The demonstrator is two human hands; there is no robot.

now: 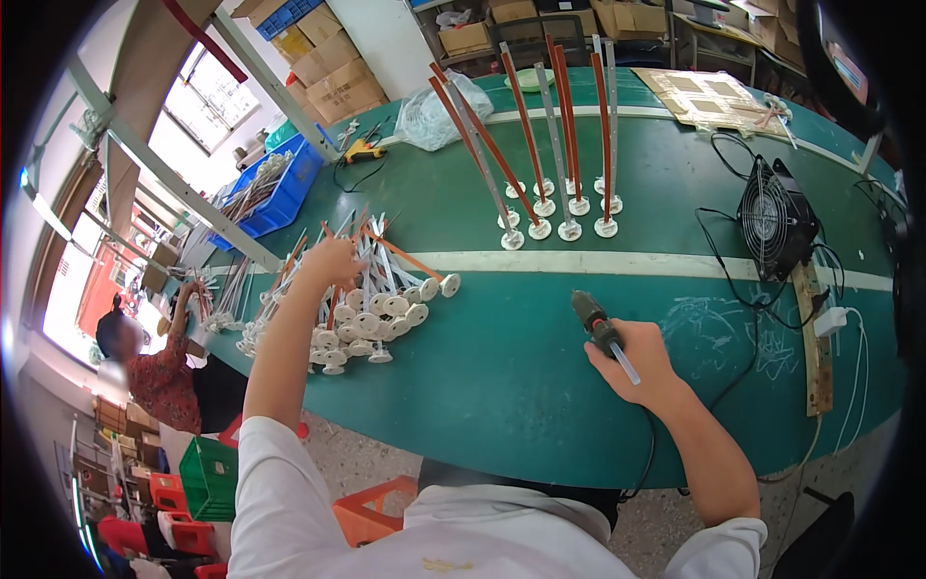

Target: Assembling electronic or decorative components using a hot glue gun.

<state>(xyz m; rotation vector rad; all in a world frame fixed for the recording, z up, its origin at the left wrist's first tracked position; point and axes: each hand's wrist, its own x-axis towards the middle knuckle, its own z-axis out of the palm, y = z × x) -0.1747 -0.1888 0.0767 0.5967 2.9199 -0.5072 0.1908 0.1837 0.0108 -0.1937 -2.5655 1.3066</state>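
My right hand (639, 362) is closed round a dark hot glue gun (598, 326), its nozzle pointing away to the left and a clear glue stick (626, 364) poking out of its back. On the left, my left hand (333, 261) reaches over a heap of thin rods with white round bases (367, 314). Its fingers look apart and touch the rods; whether one is between them is hard to see. Behind the middle of the table stand several upright red-brown and grey rods (569, 135) on white round bases (569, 230).
A black fan (775, 217) and a power strip (816, 357) with trailing cords lie at the right. A blue crate (289, 188), a yellow-handled tool (365, 151), a plastic bag (439, 111) and flattened cardboard (709, 96) are farther back. Another person (164, 376) works at the far left.
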